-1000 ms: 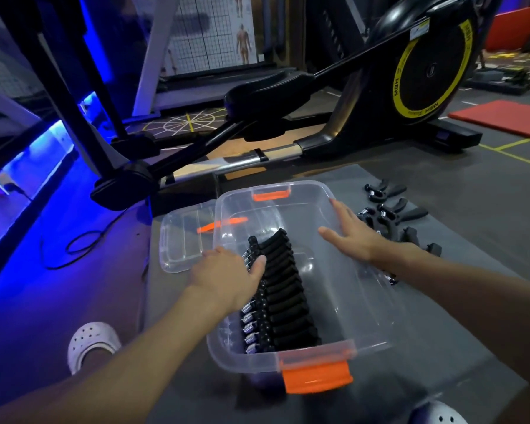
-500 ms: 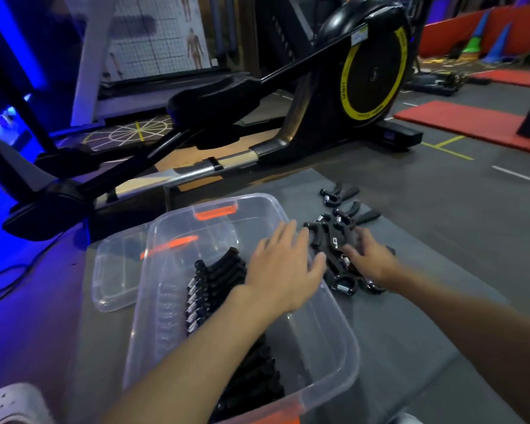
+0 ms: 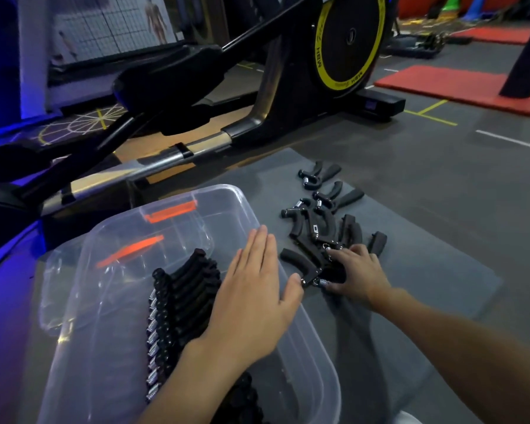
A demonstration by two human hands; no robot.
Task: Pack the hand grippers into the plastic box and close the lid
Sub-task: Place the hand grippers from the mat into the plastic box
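Elliptical trainer (image 3: 349, 41), black with a yellow ring on the flywheel housing, stood across the back of the view. A red floor mat (image 3: 459, 84) lay beyond it to the right.

Grey mat (image 3: 426, 270) covered the work surface in front.

Clear plastic box (image 3: 315, 356) sat open on the left part of that surface, with an orange latch at its far end. The clear lid (image 3: 51, 289) lay off the box, on its far left side, partly seen through the box wall.

Packed hand grippers (image 3: 184, 298) stood in one tight row inside the box, along its left half, with springs to the left and black foam handles to the right.

Loose hand grippers (image 3: 322, 228) lay in a heap on the grey mat just right of the box. Two or three more lay apart at the far end of the heap.

Left hand (image 3: 254, 301) was flat with fingers straight and together, over the right rim of the box, holding nothing. Its thumb tip was next to the nearest gripper (image 3: 303, 264).

Right hand (image 3: 355, 273) was on the near end of the heap. Its fingers curled over the top and its thumb was below, gripping the nearest gripper by its spring end.
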